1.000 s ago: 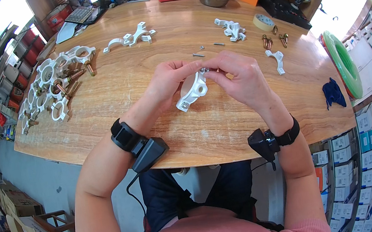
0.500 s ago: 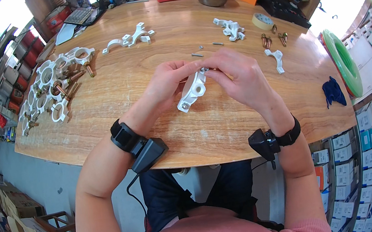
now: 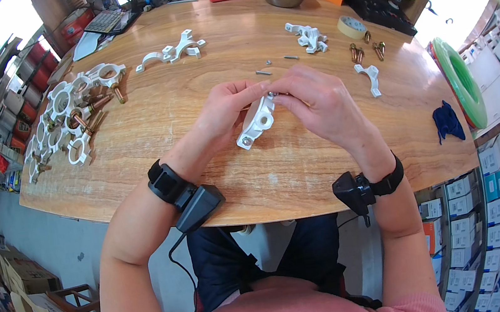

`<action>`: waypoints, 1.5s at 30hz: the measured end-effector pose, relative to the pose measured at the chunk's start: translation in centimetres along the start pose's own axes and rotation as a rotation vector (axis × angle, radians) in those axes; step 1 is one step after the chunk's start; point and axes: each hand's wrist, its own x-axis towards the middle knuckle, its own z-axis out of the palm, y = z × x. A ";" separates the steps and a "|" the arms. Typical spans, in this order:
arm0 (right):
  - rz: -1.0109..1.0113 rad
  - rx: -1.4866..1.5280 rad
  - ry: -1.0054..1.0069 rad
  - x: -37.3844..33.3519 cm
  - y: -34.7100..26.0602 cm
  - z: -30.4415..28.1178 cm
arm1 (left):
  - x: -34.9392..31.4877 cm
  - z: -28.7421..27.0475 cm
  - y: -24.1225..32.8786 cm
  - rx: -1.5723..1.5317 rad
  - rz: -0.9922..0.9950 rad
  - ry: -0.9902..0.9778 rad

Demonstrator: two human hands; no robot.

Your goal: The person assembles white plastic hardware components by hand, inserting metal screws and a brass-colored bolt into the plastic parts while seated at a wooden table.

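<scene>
Above the middle of the table, my left hand [image 3: 226, 110] is closed on a white pipe clamp [image 3: 263, 119], holding it slanted. A metal screw and nut show at the clamp's lower end. At its upper end, my right hand [image 3: 313, 98] pinches a small metal nut [image 3: 271, 94] between thumb and fingers; the fingertips partly cover it. The left thumb meets the right fingers there. Just beyond the hands lie a loose screw [image 3: 263, 73], a second screw [image 3: 291, 58] and a small nut [image 3: 269, 62].
At the left, white ring clamps [image 3: 61, 102] with brass-coloured bolts form a pile. Half clamps [image 3: 172, 54] lie at the back left, more [image 3: 312, 39] at the back right. A single half clamp [image 3: 373, 80], several bolts [image 3: 379, 51], a tape roll [image 3: 352, 27] and dark blue cloth [image 3: 447, 122] lie rightward.
</scene>
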 end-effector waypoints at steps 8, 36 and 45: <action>0.078 0.013 -0.050 -0.1 0.1 -0.3 | 0.0 -0.1 -0.1 0.003 -0.032 -0.042; -0.047 0.012 -0.042 0.2 -0.1 -0.8 | -0.1 0.1 0.0 -0.034 -0.016 -0.026; -0.087 -0.004 -0.050 0.1 0.0 -0.8 | -0.3 0.2 0.3 0.011 -0.052 -0.052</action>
